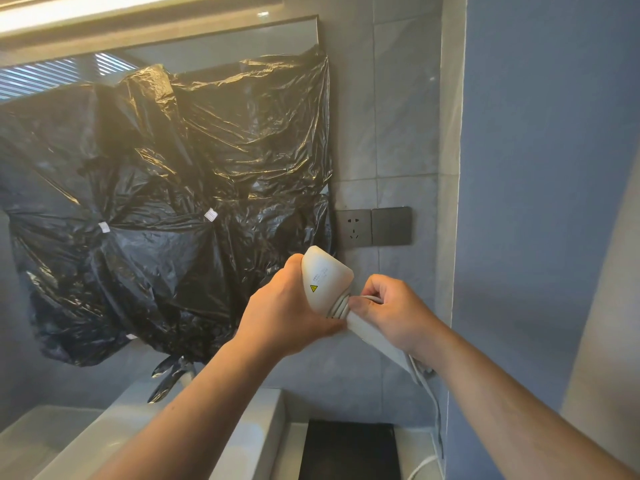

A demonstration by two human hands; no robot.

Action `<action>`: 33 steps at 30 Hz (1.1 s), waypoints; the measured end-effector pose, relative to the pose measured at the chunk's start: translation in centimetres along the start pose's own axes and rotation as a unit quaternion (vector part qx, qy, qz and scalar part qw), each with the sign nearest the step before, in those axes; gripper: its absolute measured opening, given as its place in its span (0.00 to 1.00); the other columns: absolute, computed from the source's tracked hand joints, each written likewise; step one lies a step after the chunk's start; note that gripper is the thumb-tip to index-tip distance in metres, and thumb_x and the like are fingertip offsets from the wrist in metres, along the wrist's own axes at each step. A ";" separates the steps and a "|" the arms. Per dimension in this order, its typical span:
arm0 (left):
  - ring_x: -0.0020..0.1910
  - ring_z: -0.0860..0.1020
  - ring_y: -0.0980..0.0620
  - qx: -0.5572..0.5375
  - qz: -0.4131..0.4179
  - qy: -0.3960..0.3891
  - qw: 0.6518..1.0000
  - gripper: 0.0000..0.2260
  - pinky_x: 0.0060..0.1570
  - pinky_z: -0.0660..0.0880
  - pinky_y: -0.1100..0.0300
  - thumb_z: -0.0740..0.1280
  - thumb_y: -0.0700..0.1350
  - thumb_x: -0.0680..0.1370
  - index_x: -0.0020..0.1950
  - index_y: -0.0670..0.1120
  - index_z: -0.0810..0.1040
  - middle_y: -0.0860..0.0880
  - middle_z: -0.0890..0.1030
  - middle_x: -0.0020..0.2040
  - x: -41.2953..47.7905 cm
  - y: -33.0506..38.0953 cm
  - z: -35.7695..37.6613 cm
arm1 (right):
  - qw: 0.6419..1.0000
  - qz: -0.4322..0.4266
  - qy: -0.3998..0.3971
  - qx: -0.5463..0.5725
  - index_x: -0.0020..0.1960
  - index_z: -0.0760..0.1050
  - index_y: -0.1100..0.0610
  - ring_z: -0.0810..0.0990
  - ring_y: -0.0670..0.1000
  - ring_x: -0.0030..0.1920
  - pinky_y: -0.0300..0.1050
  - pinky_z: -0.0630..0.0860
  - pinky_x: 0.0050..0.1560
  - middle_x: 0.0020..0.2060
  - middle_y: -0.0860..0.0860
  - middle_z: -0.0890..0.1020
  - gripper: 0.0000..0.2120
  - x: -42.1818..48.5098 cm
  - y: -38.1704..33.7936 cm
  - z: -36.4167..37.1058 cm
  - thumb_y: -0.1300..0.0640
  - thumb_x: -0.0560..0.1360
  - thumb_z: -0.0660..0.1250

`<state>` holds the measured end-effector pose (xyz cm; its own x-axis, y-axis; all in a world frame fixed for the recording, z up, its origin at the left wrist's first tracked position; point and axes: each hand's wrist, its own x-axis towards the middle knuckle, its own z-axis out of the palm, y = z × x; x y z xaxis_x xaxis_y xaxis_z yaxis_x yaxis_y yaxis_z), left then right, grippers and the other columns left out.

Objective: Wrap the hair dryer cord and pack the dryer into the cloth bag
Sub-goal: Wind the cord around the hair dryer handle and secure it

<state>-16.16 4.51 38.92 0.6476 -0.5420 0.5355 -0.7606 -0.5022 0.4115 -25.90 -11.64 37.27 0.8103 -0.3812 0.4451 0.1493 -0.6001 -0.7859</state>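
Left hand (284, 306) is clamped round the white hair dryer (323, 277), held up near the wall socket (354, 227). Right hand (391, 311) pinches the cord (341, 303) against coils at the handle. Judged mid-wrap; next, wind the slack trailing lower right. No cloth bag visible.

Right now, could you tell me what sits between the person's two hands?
In the head view, the white hair dryer sits between them: the left hand grips its body, and the right hand pinches the cord coils at its neck.
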 end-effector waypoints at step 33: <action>0.49 0.82 0.48 -0.425 -0.024 -0.042 0.904 0.37 0.41 0.83 0.55 0.81 0.56 0.53 0.61 0.52 0.77 0.50 0.83 0.50 -4.5 -6.3 -3.3 | 0.833 0.155 -0.056 0.527 0.34 0.84 0.54 0.78 0.51 0.25 0.37 0.73 0.21 0.32 0.55 0.82 0.26 -3.6 -3.2 7.9 0.48 0.39 0.86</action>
<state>-14.44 12.36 36.29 0.6544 -0.6005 0.4594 -0.4691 0.1541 0.8696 -24.84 -2.83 34.81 0.9415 -0.2995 0.1544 0.2906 0.4896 -0.8221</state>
